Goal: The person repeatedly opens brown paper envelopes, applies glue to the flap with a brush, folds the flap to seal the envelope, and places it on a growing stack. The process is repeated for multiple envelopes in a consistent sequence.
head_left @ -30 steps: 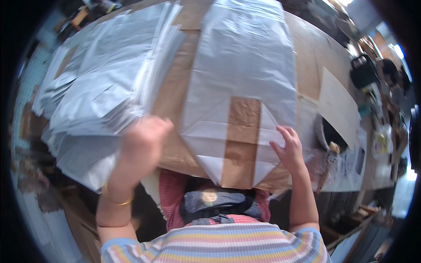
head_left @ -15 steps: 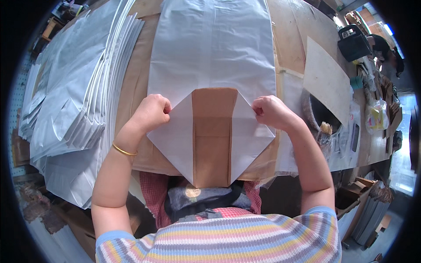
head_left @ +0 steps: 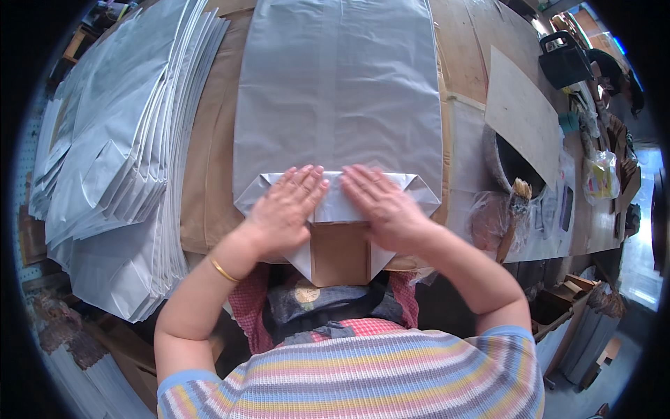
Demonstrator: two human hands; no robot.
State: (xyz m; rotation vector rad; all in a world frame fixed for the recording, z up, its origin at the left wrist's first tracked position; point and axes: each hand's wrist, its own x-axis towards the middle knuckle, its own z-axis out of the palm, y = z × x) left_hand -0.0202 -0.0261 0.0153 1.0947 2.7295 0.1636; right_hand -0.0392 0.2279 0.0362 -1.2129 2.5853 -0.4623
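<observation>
A large white paper bag (head_left: 338,91) with a brown inside lies flat in front of me, its bottom end toward me. The far flap of that end is folded over, a white band with slanted corners. My left hand (head_left: 289,206) presses flat on the left part of this flap, fingers stretched out. On its right part lies my right hand (head_left: 380,202), also flat, slightly blurred. Below the hands, the brown panel (head_left: 340,255) shows between white sides, and its near edge reaches past the table edge. Neither hand grips anything.
Stacked white paper bags (head_left: 125,133) fill the left of the table. At right are a brush (head_left: 516,209), a round container (head_left: 513,164) partly covered by a pale board (head_left: 520,112), and clear plastic (head_left: 485,220). A dark, handled container (head_left: 564,61) stands farther back.
Both hands have let go of the bag's side corners and moved inward, now flat on the bag. The far flap has been folded over toward me, covering part of the brown panel.
</observation>
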